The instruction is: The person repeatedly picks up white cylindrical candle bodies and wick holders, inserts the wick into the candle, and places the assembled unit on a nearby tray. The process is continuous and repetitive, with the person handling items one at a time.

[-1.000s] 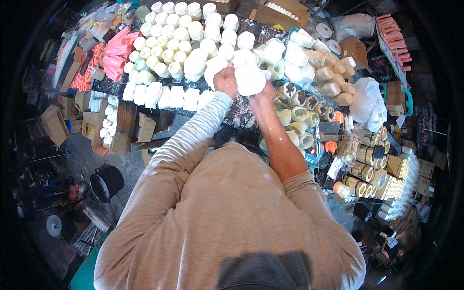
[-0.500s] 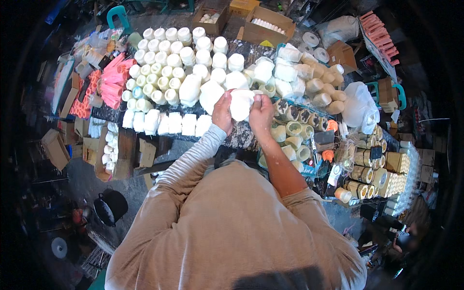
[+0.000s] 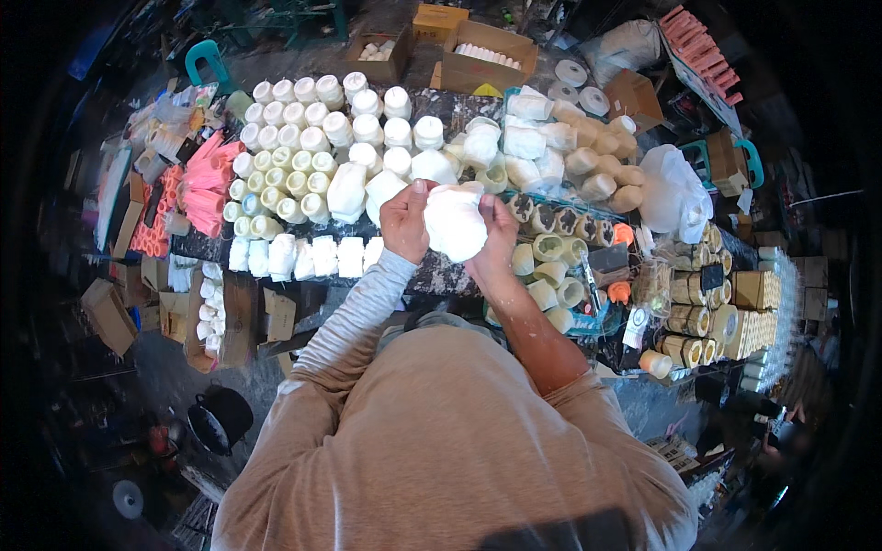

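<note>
Between my hands, above the near edge of the table, is a white rounded piece (image 3: 456, 223) with an uneven edge; glare hides whether it is cloth, plastic or something firmer. My left hand (image 3: 405, 220) pinches its left side, thumb on top. My right hand (image 3: 494, 230) grips its right side, the fingers partly hidden behind it. Just beyond my left hand are larger white rounded pieces (image 3: 346, 191). Rows of white and cream cylinders (image 3: 312, 140) stand farther left on the dark table (image 3: 447, 275). Several white wrapped bundles (image 3: 304, 259) line its near edge.
To the right lie cream cups (image 3: 571, 292) in a teal tray, beside yellowish rounded pieces (image 3: 599, 188) and a white plastic bag (image 3: 675, 188). Pink bundles (image 3: 204, 188) lie at the left. A cardboard box (image 3: 488, 66) stands beyond the table; a black bucket (image 3: 220, 420) sits on the floor.
The white piece has turned in my hands and shows a broader face, a little lower in view. My hands have moved apart slightly. The whole view has shifted a little.
</note>
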`<control>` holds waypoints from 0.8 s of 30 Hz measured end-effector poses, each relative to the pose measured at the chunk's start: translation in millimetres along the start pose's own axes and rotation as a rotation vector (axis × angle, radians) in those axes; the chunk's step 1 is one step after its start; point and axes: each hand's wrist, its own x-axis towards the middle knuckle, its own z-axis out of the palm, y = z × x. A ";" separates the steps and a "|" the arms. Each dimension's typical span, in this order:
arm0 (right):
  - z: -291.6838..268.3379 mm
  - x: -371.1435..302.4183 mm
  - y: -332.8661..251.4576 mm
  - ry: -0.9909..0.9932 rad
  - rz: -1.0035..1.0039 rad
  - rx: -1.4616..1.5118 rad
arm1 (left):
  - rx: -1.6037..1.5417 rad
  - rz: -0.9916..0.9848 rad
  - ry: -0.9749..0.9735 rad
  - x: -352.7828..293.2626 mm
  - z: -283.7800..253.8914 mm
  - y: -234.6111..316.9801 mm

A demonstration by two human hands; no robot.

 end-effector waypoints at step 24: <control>-17.0 53.8 -12.1 0.173 0.138 0.667 | -0.217 -0.022 0.038 20.4 60.2 16.4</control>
